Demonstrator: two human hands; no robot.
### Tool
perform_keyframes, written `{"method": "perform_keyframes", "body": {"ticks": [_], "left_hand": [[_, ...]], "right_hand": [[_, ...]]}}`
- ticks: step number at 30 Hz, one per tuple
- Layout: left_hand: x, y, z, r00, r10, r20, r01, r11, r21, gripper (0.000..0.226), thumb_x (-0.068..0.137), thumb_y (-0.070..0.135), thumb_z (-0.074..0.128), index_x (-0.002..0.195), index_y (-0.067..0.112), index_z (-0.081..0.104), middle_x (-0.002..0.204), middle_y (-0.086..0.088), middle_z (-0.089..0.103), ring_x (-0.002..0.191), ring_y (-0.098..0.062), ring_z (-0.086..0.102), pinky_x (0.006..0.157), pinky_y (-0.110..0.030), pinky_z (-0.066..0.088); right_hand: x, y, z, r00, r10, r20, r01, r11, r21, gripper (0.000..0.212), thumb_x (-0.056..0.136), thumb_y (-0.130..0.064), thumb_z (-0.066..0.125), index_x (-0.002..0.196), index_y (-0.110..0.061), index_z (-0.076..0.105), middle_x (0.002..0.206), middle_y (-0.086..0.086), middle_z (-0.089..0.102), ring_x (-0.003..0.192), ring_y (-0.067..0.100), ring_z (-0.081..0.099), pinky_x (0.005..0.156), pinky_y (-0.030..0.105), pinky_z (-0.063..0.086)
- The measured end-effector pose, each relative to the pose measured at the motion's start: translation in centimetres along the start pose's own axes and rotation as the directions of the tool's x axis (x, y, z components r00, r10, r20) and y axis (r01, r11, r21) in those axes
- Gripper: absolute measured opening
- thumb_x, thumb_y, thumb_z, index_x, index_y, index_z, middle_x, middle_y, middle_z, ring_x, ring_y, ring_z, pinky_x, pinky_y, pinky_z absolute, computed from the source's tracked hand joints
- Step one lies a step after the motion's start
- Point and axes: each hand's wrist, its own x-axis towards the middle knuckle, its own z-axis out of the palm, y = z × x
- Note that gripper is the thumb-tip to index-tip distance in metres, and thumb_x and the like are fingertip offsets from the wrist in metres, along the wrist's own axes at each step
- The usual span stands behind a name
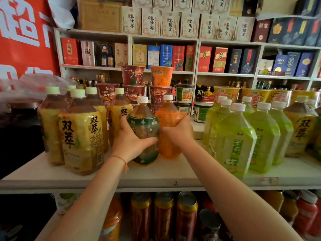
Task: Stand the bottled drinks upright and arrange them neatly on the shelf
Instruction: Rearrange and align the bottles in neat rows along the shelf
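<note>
White shelf [173,173], left hand [129,142] gripping green-labelled bottle [145,129], right hand [180,132] gripping orange bottle [167,117]

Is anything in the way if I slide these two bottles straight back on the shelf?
Yes. The left hand grips the green-label bottle and the right hand the orange bottle, both upright. Directly behind them stand stacked noodle cups, so there looks to be little room to push back.

Wall: red banner [20,40] with white characters, left.
Shelving: white racks [198,56] of boxed goods, behind.
Light: dim, warm.
</note>
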Motion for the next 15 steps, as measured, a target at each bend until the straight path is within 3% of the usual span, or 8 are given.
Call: {"method": "perform_keyframes", "body": {"ticks": [5,8,11,15], "left_hand": [[-2.6,0.9,-0.2,0.987,0.001,-0.159,-0.04,0.969,-0.243,0.116,0.064,0.043,0.092,0.154,0.031,0.018,0.135,0.013,0.046,0.129,-0.017,0.047,0.109,-0.05,0.044],[-5.4,3.1,-0.4,0.969,0.083,-0.233,-0.158,0.933,-0.322,0.11,0.062,0.046,0.093,0.151,0.034,0.029,0.136,0.012,0.054,0.126,-0.014,0.053,0.102,-0.051,0.051],[-9.2,7.1,-0.2,0.936,0.168,-0.311,-0.296,0.851,-0.433,0.104,0.057,0.052,0.088,0.145,0.04,0.035,0.133,0.011,0.06,0.12,-0.016,0.062,0.091,-0.051,0.057],[-14.0,13.2,2.2,0.852,0.32,-0.414,-0.503,0.719,-0.479,0.085,0.068,0.037,0.079,0.142,0.03,0.038,0.125,0.004,0.066,0.111,-0.018,0.069,0.085,-0.041,0.059]], "right_hand": [[-4.1,0.0,-2.4,0.992,-0.128,-0.011,0.129,0.988,0.086,0.069,0.074,-0.036,0.086,0.115,-0.03,0.031,0.1,-0.014,0.046,0.097,0.014,0.051,0.074,0.029,0.046],[-6.8,-0.8,-5.2,0.958,-0.274,-0.08,0.281,0.955,0.09,0.068,0.07,-0.042,0.086,0.113,-0.033,0.034,0.096,-0.023,0.045,0.089,0.004,0.05,0.064,0.017,0.04],[-9.6,-1.9,-8.6,0.903,-0.398,-0.159,0.421,0.895,0.148,0.07,0.066,-0.048,0.085,0.115,-0.037,0.036,0.101,-0.025,0.049,0.091,-0.004,0.053,0.068,0.014,0.045],[-12.6,-1.6,-14.2,0.817,-0.493,-0.299,0.558,0.807,0.193,0.071,0.068,-0.053,0.08,0.121,-0.042,0.034,0.109,-0.026,0.051,0.101,-0.009,0.053,0.078,0.016,0.049]]}}
